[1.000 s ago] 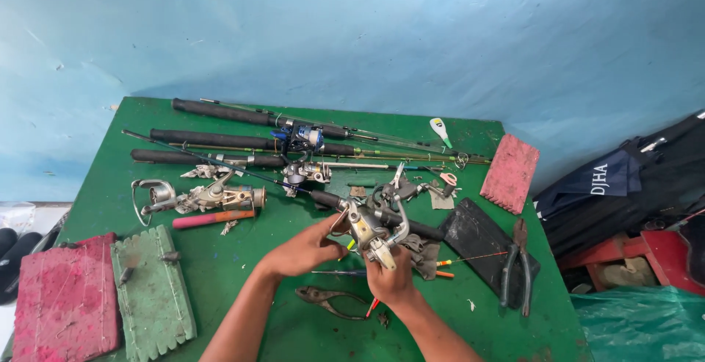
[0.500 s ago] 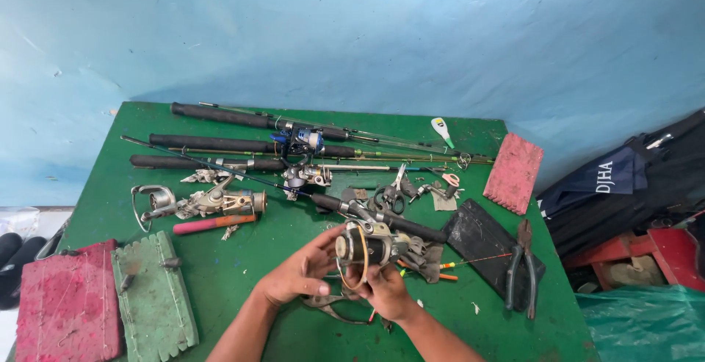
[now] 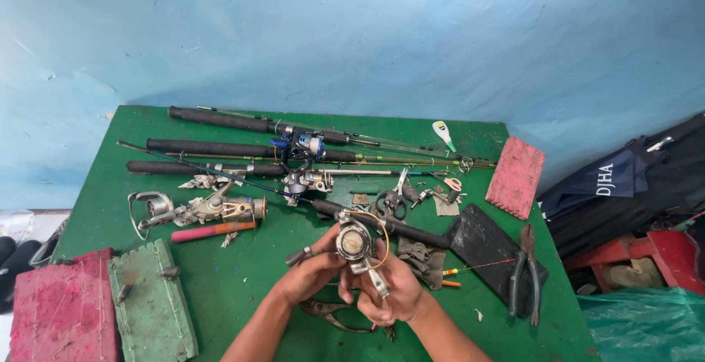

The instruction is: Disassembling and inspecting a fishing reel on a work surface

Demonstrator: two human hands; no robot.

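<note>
From the head camera, we look down on a green desk (image 3: 242,274) set against a pale blue wall (image 3: 352,31). Both hands meet over the near middle of the desk, holding a silver spinning reel (image 3: 354,243) between them, its round spool face turned up toward us and a loop of thin line curving off its right side. The left hand (image 3: 312,272) has its fingers (image 3: 323,248) clamped on the reel's left side, where a dark handle knob sticks out. The right hand (image 3: 396,288) cups the reel from below and from the right, its fingers closed around the reel's foot. The reel is lifted clear of the desk.

Just beyond the reel lies a dark rod (image 3: 382,224) running aslant. Farther beyond the reel, three more fishing rods (image 3: 220,121) lie side by side along the desk's far half, two with reels fitted. Left of the held reel rest a stripped reel body (image 3: 202,209) and a pink-handled tool (image 3: 209,230). Right of the reel lie a grey rag (image 3: 424,259), a black tray (image 3: 488,248) and a pair of pliers (image 3: 525,274). A second pair of pliers (image 3: 330,312) lies under the wrists. Far left of the reel sit a green block (image 3: 150,299) and a red block (image 3: 62,310); a red block also lies at the desk's far right corner.
</note>
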